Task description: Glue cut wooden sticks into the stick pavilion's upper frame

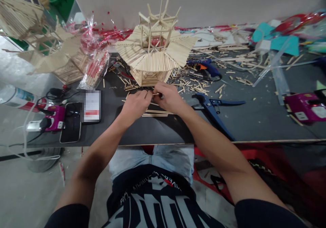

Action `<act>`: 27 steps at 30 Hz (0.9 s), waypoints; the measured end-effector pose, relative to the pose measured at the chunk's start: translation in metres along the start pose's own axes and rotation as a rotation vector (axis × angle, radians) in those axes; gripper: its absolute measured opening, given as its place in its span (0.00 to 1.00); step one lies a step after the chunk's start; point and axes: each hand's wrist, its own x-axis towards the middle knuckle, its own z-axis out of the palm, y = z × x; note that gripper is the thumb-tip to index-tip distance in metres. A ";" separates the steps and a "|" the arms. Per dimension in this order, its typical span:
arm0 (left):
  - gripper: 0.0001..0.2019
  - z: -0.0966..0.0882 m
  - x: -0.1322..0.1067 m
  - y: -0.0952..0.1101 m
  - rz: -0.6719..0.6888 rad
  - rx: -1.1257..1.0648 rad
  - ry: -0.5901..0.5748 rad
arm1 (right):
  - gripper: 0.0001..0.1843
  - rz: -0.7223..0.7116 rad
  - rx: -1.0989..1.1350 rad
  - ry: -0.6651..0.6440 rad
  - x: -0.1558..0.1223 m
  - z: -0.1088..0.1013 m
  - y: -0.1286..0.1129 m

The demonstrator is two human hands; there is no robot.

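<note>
Head view: a pale wall (214, 7) stands beyond the left hand (139, 102) and right hand (169, 97), above a dark table (158, 134) running beneath them. Just past the hands sits a stick pavilion (154, 62), seemingly part-built: its lower roof (151, 63) is panelled, its upper frame (159, 20) bare, so the top looks unfinished. Right of the right hand lies a blue cutter (212, 111). Loose sticks (158, 115) lie just nearer than the hands, whose close-set fingertips appear to pinch a thin stick (156, 94). Short offcuts (198, 86) scatter beyond the right hand.
</note>
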 end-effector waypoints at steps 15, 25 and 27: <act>0.12 -0.005 -0.006 -0.021 -0.034 -0.211 0.280 | 0.10 0.330 -0.077 -0.176 -0.011 -0.047 -0.019; 0.13 -0.014 -0.003 -0.011 -0.031 -0.259 0.337 | 0.41 0.826 -0.692 -0.372 -0.142 -0.141 -0.003; 0.14 -0.016 -0.002 -0.008 -0.039 -0.266 0.340 | 0.47 0.868 -0.746 -0.395 -0.161 -0.147 0.007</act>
